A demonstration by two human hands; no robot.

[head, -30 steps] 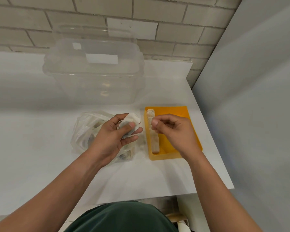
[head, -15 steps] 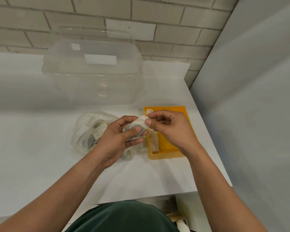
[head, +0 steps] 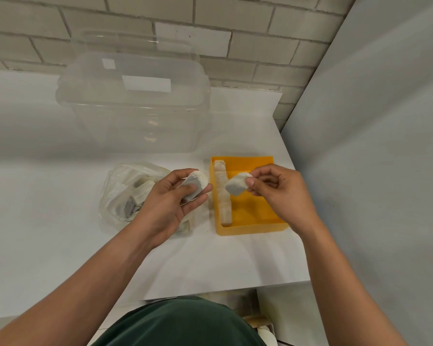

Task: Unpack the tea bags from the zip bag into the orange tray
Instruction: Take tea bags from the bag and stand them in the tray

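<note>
Inside the orange tray (head: 250,229), a row of tea bags (head: 223,196) stood packed along the left wall, while the floor to its right lay bare and open from above (the right hand (head: 283,193), pinching a single tea bag (head: 235,187), hung over that stretch). The gap between the tray and the zip bag (head: 125,196) was filled by the left hand (head: 173,206) gripping a tea-bag stack (head: 196,184). Behind both, a clear tub (head: 135,116) blocked the far side. A grey panel (head: 373,158) rose close on the tray's right, leaving only a thin strip of table (head: 48,233). The near side was open table, crossed by both forearms.
</note>
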